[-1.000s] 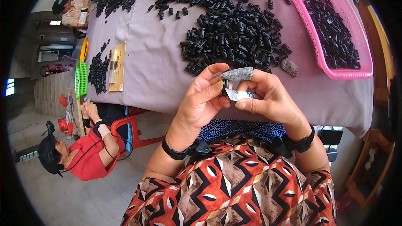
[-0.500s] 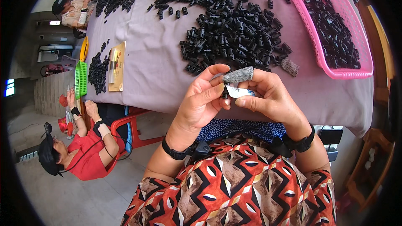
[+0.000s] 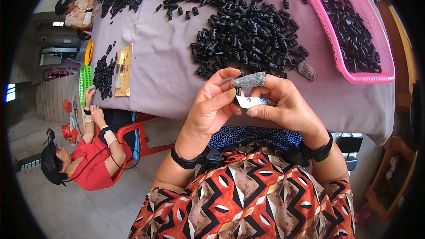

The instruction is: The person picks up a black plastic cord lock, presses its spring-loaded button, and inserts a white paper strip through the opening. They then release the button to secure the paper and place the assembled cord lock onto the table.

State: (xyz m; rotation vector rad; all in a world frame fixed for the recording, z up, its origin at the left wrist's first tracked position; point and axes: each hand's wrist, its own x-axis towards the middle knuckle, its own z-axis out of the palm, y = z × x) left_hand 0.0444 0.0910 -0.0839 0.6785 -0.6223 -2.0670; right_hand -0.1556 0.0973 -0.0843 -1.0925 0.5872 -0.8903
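Between the thumb and fingers of my left hand (image 3: 208, 106) is a small black plastic cord lock (image 3: 238, 92), mostly hidden by the fingers. My right hand (image 3: 285, 102) pinches a flat white piece with a slanted end and a blue mark (image 3: 249, 102); its exact kind is unclear. That slanted end sits against or just beside the cord lock. A grey knitted finger cover (image 3: 249, 80) is on the right index finger. Just beyond my hands lies a large heap of similar black parts (image 3: 248, 40) on the cloth-covered table (image 3: 164, 79).
A pink basket (image 3: 362, 79) holding more black parts stands at the right. Another grey knitted piece (image 3: 306, 71) lies beside the heap. At left are a card with a tube (image 3: 124, 71), a small pile (image 3: 103, 77), a green basket (image 3: 85, 84) and a seated co-worker in red (image 3: 99, 159).
My right hand has shifted slightly left, bringing the white piece lower and closer to the cord lock. The co-worker in red has raised one hand toward the green basket.
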